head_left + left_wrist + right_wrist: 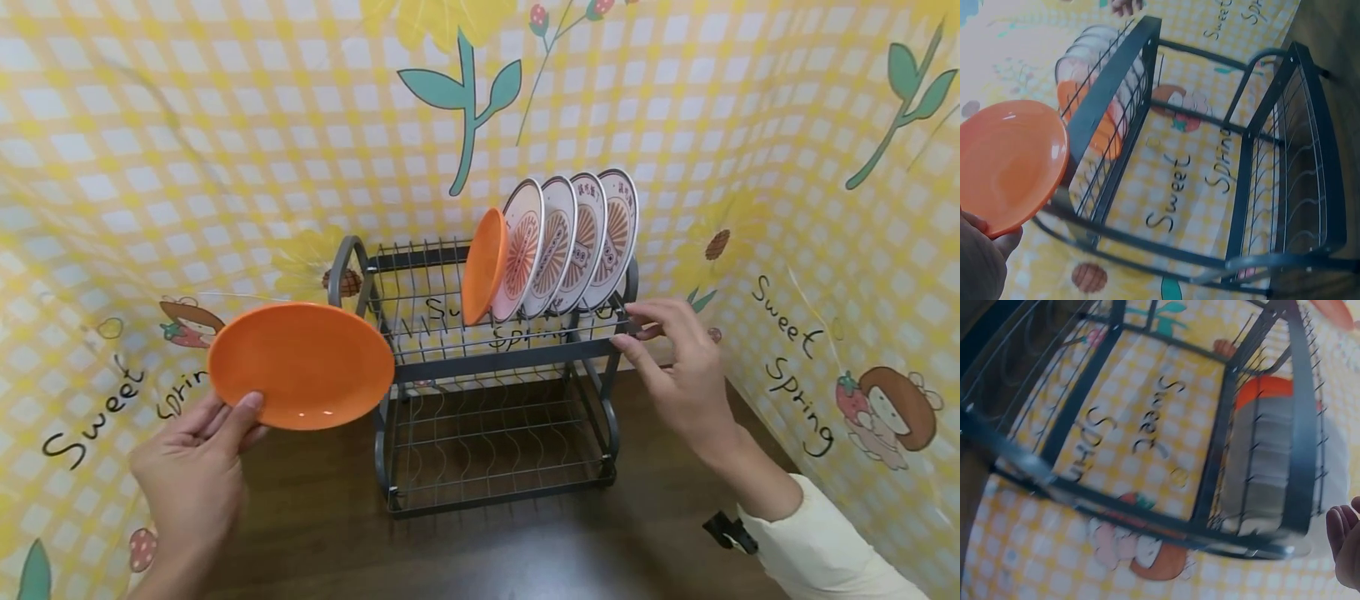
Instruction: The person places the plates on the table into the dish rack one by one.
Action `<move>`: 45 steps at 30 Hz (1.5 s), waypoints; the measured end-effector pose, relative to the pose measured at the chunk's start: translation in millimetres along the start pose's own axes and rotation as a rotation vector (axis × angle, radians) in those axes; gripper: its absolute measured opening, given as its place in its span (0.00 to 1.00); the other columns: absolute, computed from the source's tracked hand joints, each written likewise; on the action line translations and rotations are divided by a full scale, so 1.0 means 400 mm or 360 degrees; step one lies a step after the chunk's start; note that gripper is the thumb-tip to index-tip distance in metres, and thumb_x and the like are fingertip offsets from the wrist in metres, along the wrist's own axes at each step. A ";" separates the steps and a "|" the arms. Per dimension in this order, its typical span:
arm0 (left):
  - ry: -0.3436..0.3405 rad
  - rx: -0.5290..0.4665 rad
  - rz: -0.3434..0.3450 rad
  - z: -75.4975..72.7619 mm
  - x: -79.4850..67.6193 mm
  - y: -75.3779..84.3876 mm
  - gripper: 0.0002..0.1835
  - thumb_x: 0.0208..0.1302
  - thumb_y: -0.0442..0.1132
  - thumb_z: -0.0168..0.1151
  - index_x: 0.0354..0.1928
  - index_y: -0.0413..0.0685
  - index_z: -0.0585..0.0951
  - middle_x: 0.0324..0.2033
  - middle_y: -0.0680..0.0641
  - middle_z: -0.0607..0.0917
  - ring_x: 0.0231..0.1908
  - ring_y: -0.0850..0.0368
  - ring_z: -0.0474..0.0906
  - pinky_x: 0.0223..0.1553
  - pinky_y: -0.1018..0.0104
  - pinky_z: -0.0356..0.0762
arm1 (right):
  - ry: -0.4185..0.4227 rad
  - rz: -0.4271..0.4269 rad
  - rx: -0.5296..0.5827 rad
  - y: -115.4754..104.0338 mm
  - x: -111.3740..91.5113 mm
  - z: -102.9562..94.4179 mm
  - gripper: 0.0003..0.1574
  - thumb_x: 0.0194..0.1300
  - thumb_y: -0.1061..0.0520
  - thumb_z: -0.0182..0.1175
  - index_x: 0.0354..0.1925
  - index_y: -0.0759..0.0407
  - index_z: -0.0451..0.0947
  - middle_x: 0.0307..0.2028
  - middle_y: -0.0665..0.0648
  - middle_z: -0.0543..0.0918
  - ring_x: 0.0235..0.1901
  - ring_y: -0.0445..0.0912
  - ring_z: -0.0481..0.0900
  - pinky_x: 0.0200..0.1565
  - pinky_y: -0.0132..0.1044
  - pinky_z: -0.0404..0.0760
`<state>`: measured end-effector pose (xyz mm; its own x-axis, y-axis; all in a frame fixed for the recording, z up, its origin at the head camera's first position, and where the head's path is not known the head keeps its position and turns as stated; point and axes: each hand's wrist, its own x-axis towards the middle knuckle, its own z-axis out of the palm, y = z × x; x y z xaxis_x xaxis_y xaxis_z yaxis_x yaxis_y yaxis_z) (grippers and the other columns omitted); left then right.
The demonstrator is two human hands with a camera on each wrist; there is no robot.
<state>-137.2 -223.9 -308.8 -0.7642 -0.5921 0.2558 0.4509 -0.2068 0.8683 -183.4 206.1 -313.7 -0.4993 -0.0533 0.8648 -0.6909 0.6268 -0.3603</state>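
Observation:
My left hand [198, 462] grips the lower left rim of an orange plate [300, 362], thumb on its upper face. The plate is held in the air to the left of a dark two-tier dish rack [495, 362], its edge overlapping the rack's left end in the head view. At the rack's front right corner is my right hand [686, 379], fingers bent and thumb apart. The right wrist view shows these fingers [1336, 528] just beside the frame, with a gap between. On the top tier, another orange plate [485, 267] stands upright beside several patterned white plates [517, 250].
The rack's lower tier [491, 433] has wavy wires. Underneath lies a dark brown shiny surface [525, 550]. Yellow checked cloth [285, 150] with printed flowers and lettering rises at the back and both sides. A black clip [729, 533] is near the right sleeve [817, 533].

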 end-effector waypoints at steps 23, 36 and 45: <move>-0.0488 0.0388 0.0043 0.135 -0.074 0.015 0.20 0.55 0.31 0.70 0.51 0.38 0.83 0.43 0.44 0.87 0.37 0.55 0.87 0.33 0.66 0.86 | -0.0604 0.0241 0.0577 -0.193 0.063 0.136 0.32 0.61 0.52 0.66 0.64 0.46 0.72 0.51 0.49 0.81 0.45 0.39 0.83 0.47 0.30 0.84; -0.0678 0.0504 0.0010 0.170 -0.101 0.019 0.20 0.60 0.33 0.66 0.55 0.42 0.80 0.49 0.39 0.84 0.45 0.56 0.85 0.41 0.65 0.84 | -0.0361 0.0156 0.0546 -0.226 0.071 0.163 0.18 0.62 0.55 0.66 0.50 0.58 0.84 0.37 0.53 0.86 0.31 0.38 0.83 0.31 0.27 0.85; -0.0904 0.0813 0.0488 0.162 -0.068 0.019 0.19 0.64 0.33 0.62 0.57 0.47 0.80 0.47 0.45 0.86 0.44 0.64 0.85 0.44 0.73 0.83 | -0.0163 -0.0014 0.0539 -0.229 0.087 0.143 0.09 0.59 0.63 0.66 0.40 0.62 0.87 0.25 0.53 0.82 0.20 0.37 0.75 0.20 0.23 0.76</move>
<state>-142.9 -159.1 -281.7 -0.8198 -0.0520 0.5703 0.5170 0.3611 0.7761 -167.4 102.3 -270.6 -0.5303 -0.1459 0.8352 -0.8212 0.3335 -0.4631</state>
